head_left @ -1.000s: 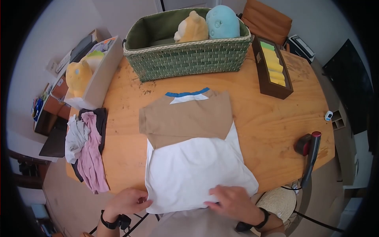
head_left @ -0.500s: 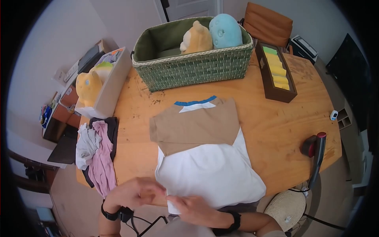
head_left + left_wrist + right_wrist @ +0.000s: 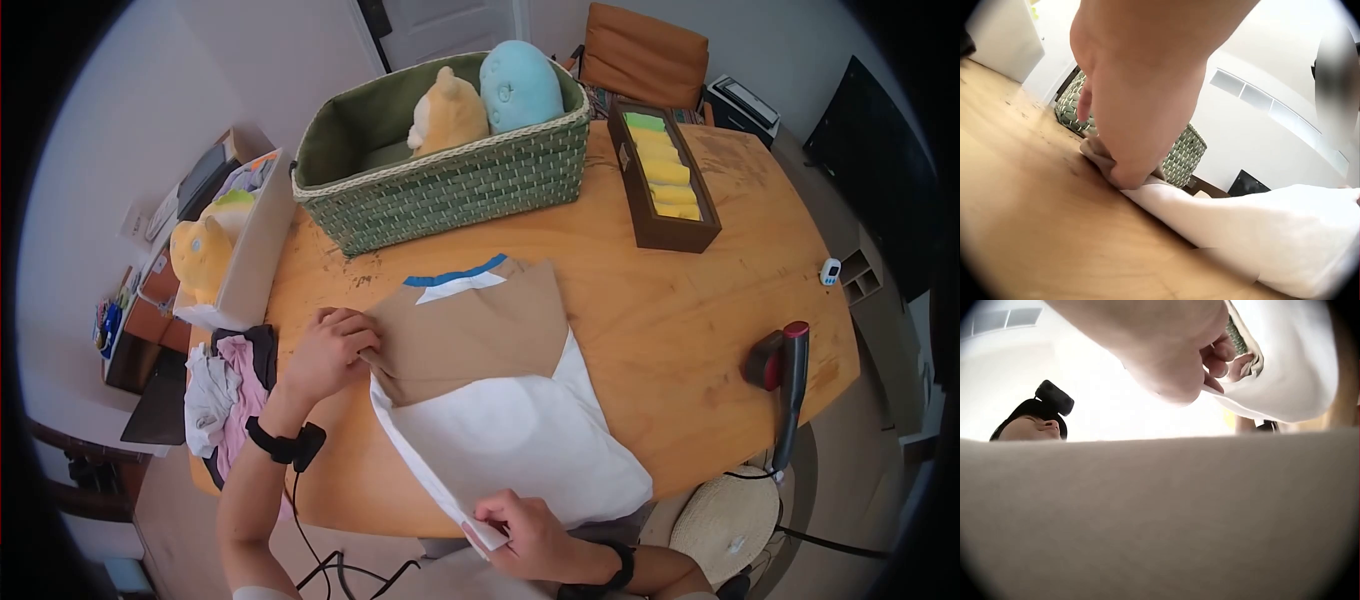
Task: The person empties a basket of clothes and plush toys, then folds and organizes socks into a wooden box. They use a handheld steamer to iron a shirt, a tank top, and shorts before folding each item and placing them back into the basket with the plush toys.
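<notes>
A T-shirt (image 3: 470, 330) with tan shoulders and sleeves, a blue neckband and a white body lies on the wooden table, its hem toward the person. My left hand (image 3: 335, 350) pinches its left side at the tan sleeve; in the left wrist view the left hand (image 3: 1135, 119) grips the cloth just over the tabletop. With my right hand (image 3: 525, 535) I pinch the white hem's left corner, which is lifted and drawn inward, so the left edge stands up off the table. The right wrist view shows the right hand (image 3: 1191, 362) with the white cloth at its fingertips.
A green woven basket (image 3: 450, 205) with two plush toys stands at the back. Left are a white bin (image 3: 255, 250) and a heap of clothes (image 3: 215, 400). A brown box (image 3: 680, 235) of folded yellow cloths and a dark handheld appliance (image 3: 790, 380) are on the right.
My left hand has gone from the hem up to the left sleeve and taken hold there. The right hand has moved left to the hem corner and raised it, lifting the shirt's left edge.
</notes>
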Available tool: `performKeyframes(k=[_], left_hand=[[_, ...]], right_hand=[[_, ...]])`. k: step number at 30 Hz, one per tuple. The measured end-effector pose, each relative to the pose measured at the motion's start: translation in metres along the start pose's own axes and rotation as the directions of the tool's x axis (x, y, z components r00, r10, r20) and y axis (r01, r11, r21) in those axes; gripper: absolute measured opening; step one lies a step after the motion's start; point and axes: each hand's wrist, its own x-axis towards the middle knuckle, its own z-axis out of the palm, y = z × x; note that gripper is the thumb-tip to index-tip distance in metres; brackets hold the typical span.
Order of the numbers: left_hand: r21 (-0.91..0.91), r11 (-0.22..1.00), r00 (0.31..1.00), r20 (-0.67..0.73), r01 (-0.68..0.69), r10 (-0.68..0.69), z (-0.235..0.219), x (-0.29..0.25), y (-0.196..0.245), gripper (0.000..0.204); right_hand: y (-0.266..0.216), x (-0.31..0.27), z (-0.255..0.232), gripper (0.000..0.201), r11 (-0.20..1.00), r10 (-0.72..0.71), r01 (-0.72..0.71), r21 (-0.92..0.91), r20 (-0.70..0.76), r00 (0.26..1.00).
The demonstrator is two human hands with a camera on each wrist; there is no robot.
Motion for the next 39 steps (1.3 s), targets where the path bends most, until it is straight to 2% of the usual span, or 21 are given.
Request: performKeyframes(k=[2, 4, 5, 8, 12, 14, 15, 16, 18, 20, 21, 22, 23, 24, 25, 27, 28, 31, 34, 35, 39], left_hand=[[-0.019, 1.0, 0.999, -0.041, -0.017, 0.016, -0.011, 0.016, 0.006, 0.018], [-0.048, 0.996, 0.995, -0.064, 0.074, -0.077, -0.025, 0.042, 0.018, 0.016], [-0.061, 0.998, 0.987, -0.159, 0.014, -0.024, -0.028, 0.057, 0.025, 0.014], [-0.062, 0.997, 0.977, -0.212, -0.037, 0.023, -0.041, 0.107, 0.06, 0.012], [-0.062, 0.987, 0.963, -0.238, -0.148, 0.129, -0.012, 0.162, 0.094, 0.013], [-0.061, 0.972, 0.941, -0.27, -0.228, 0.203, 0.011, 0.18, 0.107, 0.014], [-0.034, 0.982, 0.972, -0.15, -0.185, 0.178, 0.02, 0.184, 0.112, 0.029], [-0.035, 0.982, 0.972, -0.151, -0.188, 0.18, 0.023, 0.183, 0.117, 0.029], [0.149, 0.978, 0.929, -0.321, -0.143, 0.185, 0.029, 0.176, 0.127, 0.042], [0.096, 0.988, 0.96, -0.242, -0.12, 0.14, 0.017, 0.158, 0.131, 0.045], [0.044, 0.995, 0.983, -0.158, -0.089, 0.095, 0.009, 0.145, 0.132, 0.049], [0.049, 0.995, 0.984, -0.154, -0.088, 0.094, 0.002, 0.131, 0.133, 0.049], [-0.09, 0.994, 0.995, -0.092, -0.055, 0.047, -0.004, 0.115, 0.134, 0.049], [-0.226, 0.974, 1.0, -0.023, -0.012, 0.007, -0.006, 0.101, 0.137, 0.048], [-0.222, 0.975, 1.0, -0.018, -0.009, 0.005, -0.002, 0.09, 0.141, 0.048], [-0.408, 0.911, 0.997, 0.01, -0.06, 0.07, 0.014, 0.065, 0.146, 0.056], [-0.408, 0.912, 0.998, 0.015, -0.052, 0.063, 0.022, 0.055, 0.152, 0.056], [-0.068, 0.991, 0.986, 0.115, -0.113, 0.12, 0.034, 0.043, 0.164, 0.073], [-0.125, 0.98, 0.972, 0.159, -0.153, 0.172, 0.022, 0.031, 0.175, 0.072], [-0.16, 0.965, 0.931, 0.27, -0.21, 0.247, 0.018, 0.024, 0.18, 0.075], [-0.338, 0.878, 0.838, 0.316, -0.34, 0.446, 0.008, -0.011, 0.208, 0.079]], right_hand=[[-0.006, -0.009, -0.016, 0.025, 0.999, 0.04, -0.04, 0.018, -0.04, 0.998], [-0.01, -0.018, -0.036, 0.019, 0.996, -0.024, 0.009, -0.088, -0.168, 0.986], [-0.011, -0.025, -0.044, 0.016, 0.99, -0.005, -0.026, -0.137, -0.222, 0.975], [-0.014, -0.045, -0.07, 0.018, 0.968, 0.03, -0.11, -0.225, -0.332, 0.943], [-0.001, -0.076, -0.098, 0.019, 0.908, 0.097, -0.248, -0.339, -0.405, 0.909], [0.005, -0.087, -0.108, 0.017, 0.783, 0.121, -0.352, -0.513, -0.43, 0.895], [0.006, -0.088, -0.109, 0.017, 0.781, 0.122, -0.356, -0.513, -0.434, 0.892], [0.007, -0.088, -0.11, 0.017, 0.761, 0.117, -0.406, -0.506, -0.509, 0.853], [0.007, -0.09, -0.116, 0.021, 0.743, 0.108, -0.453, -0.493, -0.58, 0.807], [0.008, -0.096, -0.128, 0.042, 0.604, -0.013, -0.29, -0.742, -0.373, 0.928], [0.004, -0.094, -0.134, 0.042, 0.61, -0.011, -0.288, -0.738, -0.371, 0.928], [-0.004, -0.088, -0.142, 0.049, 0.541, 0.03, -0.176, -0.822, -0.19, 0.981], [-0.009, -0.084, -0.146, 0.057, 0.475, 0.084, -0.046, -0.879, -0.007, 0.996], [-0.01, -0.083, -0.146, 0.057, 0.481, 0.081, -0.045, -0.876, -0.007, 0.997], [-0.011, -0.083, -0.146, 0.059, 0.516, 0.109, -0.039, -0.856, 0.02, 0.994], [-0.01, -0.081, -0.143, 0.061, 0.556, 0.138, -0.031, -0.831, 0.056, 0.989], [-0.008, -0.08, -0.141, 0.06, 0.541, 0.14, -0.033, -0.84, 0.051, 0.989], [-0.001, -0.081, -0.142, 0.059, 0.553, 0.138, -0.001, -0.833, 0.09, 0.986], [-0.002, -0.085, -0.143, 0.059, 0.613, 0.147, 0.015, -0.79, 0.132, 0.98], [-0.003, -0.087, -0.142, 0.061, 0.649, 0.156, 0.001, -0.761, 0.134, 0.979], [0.004, -0.089, -0.134, 0.054, 0.685, 0.09, 0.002, -0.729, 0.086, 0.992]])
